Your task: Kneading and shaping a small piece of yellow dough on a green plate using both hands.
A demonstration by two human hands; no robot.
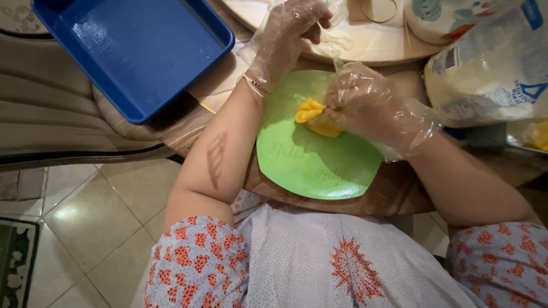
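Observation:
My right hand (374,108), in a clear plastic glove, presses on a lump of yellow dough (313,117) that lies on a green round board (319,159). My left hand (288,31), also gloved, is raised beyond the board over a round white tray (365,43), its fingers curled loosely around clear plastic film. The dough is partly hidden under my right fingers.
A blue rectangular tray (134,48) sits at the upper left on the wooden table (394,197). A large white flour bag (491,68) stands at the right. A rubber band (379,10) lies on the white tray. Tiled floor (85,228) shows at the lower left.

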